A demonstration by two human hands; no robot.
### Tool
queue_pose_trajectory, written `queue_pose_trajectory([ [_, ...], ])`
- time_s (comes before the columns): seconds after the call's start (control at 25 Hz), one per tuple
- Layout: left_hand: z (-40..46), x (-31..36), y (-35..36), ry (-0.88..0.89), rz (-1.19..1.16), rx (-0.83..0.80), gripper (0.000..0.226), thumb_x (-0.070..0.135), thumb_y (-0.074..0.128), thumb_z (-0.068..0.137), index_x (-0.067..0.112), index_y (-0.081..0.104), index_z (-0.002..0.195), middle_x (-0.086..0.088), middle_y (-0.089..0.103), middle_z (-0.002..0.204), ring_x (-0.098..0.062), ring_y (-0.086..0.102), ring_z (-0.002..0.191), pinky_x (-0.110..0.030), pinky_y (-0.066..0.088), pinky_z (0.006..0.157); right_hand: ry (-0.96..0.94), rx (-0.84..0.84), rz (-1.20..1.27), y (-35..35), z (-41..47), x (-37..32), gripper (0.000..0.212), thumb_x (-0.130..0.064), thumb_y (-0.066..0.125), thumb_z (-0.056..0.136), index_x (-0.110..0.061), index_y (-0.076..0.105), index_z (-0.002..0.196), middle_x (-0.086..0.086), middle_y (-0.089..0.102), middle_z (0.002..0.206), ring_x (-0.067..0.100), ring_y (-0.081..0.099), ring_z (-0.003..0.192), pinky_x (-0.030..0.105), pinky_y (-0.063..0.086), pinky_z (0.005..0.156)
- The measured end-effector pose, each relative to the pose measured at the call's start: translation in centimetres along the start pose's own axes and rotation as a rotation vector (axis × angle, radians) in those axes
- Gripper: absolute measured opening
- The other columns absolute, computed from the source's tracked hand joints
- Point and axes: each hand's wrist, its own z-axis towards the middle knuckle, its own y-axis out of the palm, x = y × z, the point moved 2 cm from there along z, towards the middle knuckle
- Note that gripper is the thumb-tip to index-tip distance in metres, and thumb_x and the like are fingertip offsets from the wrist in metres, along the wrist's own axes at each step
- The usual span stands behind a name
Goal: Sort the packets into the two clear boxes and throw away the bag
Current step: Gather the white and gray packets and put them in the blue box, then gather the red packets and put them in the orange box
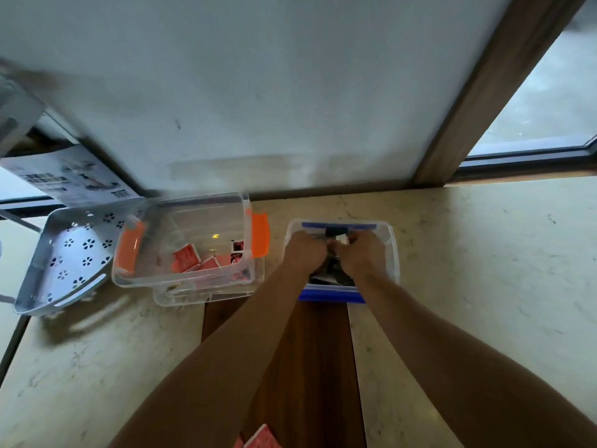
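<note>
Item: our left hand (303, 253) and right hand (363, 258), both reached forward over the clear box with blue clips (392, 253). Both hands are curled closed, knuckles up, nearly touching each other above the box's middle. Between them sits a small dark and white object (337, 238), pinched at the fingertips; we cannot tell whether it is a packet or the bag, since the frame is blurred there. Dark contents (336, 278) lie in the box below and nearer than our hands, partly hidden by our wrists.

Item: clear box with orange clips (200, 218), to the left of our left hand, just beside the blue-clipped box but apart from it. It sits tilted on another clear piece, possibly its lid; we cannot tell for sure. Red packets (193, 261) lie in its near half.

Item: grey perforated tray (64, 253), further left, tilted, touching or overlapping the orange-clipped box's left end.

Item: printed sheet (74, 176), beyond the tray, far left.

Item: red packet (263, 438), close to us between our forearms, at the lower edge of view, on a dark wooden strip (313, 367) set in the pale desk (484, 270).

Item: grey wall (258, 76) beyond our hands; window (555, 101) up to the right.
</note>
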Motion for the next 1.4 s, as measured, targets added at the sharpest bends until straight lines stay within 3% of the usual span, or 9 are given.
queue_pose_trajectory([
  [0.28,-1.8,0.3,-1.1,0.098,0.1,-0.025,0.018,0.019,0.05,0.102,0.02,0.051,0.084,-0.004,0.06,0.086,-0.012,0.057,0.073,-0.024,0.048,0.069,-0.104,0.094,-0.052,-2.6,-1.9,-1.3,0.024,-0.029,0.056,0.097,-0.023,0.057,0.075,0.0,0.064,0.072,0.012,0.061,0.063,0.023,0.047,0.058],
  [0.36,-3.4,0.6,-2.6,0.125,0.114,-0.039,0.014,0.016,0.049,0.101,0.012,0.061,0.106,-0.013,0.064,0.106,-0.021,0.063,0.09,-0.031,0.051,0.08,-0.145,0.092,-0.105,-3.1,-2.8,-2.0,0.022,-0.023,0.052,0.098,-0.017,0.06,0.078,0.002,0.062,0.07,0.015,0.058,0.061,0.022,0.043,0.054],
  [0.44,-5.4,0.1,-4.9,0.132,0.025,0.01,0.034,0.013,0.049,0.099,0.004,0.06,0.129,-0.018,0.064,0.127,-0.033,0.062,0.115,-0.038,0.05,0.096,-0.225,0.061,-0.202,-2.7,-4.7,-2.9,0.023,-0.019,0.05,0.099,-0.01,0.063,0.083,0.005,0.064,0.071,0.016,0.06,0.062,0.021,0.043,0.053],
  [0.52,-7.7,-1.3,-7.0,0.134,-0.072,0.041,0.033,0.015,0.052,0.095,0.01,0.064,0.125,-0.016,0.067,0.126,-0.033,0.065,0.115,-0.043,0.053,0.1,-0.349,0.027,-0.253,-1.9,-7.9,-3.7,0.021,-0.02,0.051,0.099,-0.01,0.065,0.087,0.003,0.067,0.079,0.013,0.062,0.068,0.02,0.047,0.06],
  [0.68,-14.0,-8.5,-10.3,0.051,-0.304,0.054,0.014,0.013,0.054,0.097,0.019,0.062,0.088,-0.018,0.073,0.097,-0.031,0.072,0.084,-0.052,0.06,0.088,-0.487,-0.128,-0.225,1.3,-17.7,-2.3,0.008,-0.019,0.062,0.094,-0.016,0.07,0.095,-0.008,0.065,0.094,0.0,0.06,0.08,0.017,0.049,0.075],
  [0.88,-22.3,-20.8,-10.7,-0.18,-0.429,0.061,0.013,0.008,0.049,0.101,0.005,0.062,0.1,-0.01,0.064,0.072,-0.02,0.06,0.057,-0.025,0.051,0.051,-0.337,-0.296,-0.436,5.8,-26.9,5.0,0.016,-0.026,0.064,0.095,-0.019,0.069,0.108,0.0,0.069,0.108,0.01,0.065,0.092,0.019,0.049,0.075],
  [1.12,-28.5,-32.4,-9.3,-0.359,-0.503,0.071,0.011,0.011,0.052,0.1,0.004,0.06,0.101,-0.012,0.068,0.083,-0.023,0.066,0.066,-0.031,0.053,0.054,-0.319,-0.252,-0.707,9.2,-31.5,8.1,0.053,-0.037,0.065,0.092,-0.013,0.05,0.138,0.01,0.058,0.135,0.03,0.053,0.125,0.04,0.043,0.106],
  [1.28,-30.1,-33.9,-8.9,-0.338,-0.596,0.107,0.013,0.007,0.054,0.098,0.002,0.065,0.098,-0.013,0.066,0.076,-0.024,0.062,0.06,-0.036,0.055,0.058,-0.139,-0.224,-0.571,8.9,-32.8,9.1,0.026,-0.028,0.068,0.088,-0.01,0.068,0.106,0.012,0.072,0.111,0.029,0.067,0.101,0.034,0.051,0.079],
  [1.4,-31.3,-33.7,-8.5,-0.312,-0.682,0.067,0.016,0.003,0.052,0.096,-0.003,0.067,0.095,-0.015,0.064,0.07,-0.025,0.061,0.055,-0.035,0.054,0.052,-0.094,-0.214,-0.371,7.8,-34.7,9.6,0.024,-0.028,0.071,0.089,-0.01,0.07,0.105,0.0,0.067,0.096,0.017,0.062,0.088,0.025,0.04,0.071],
])
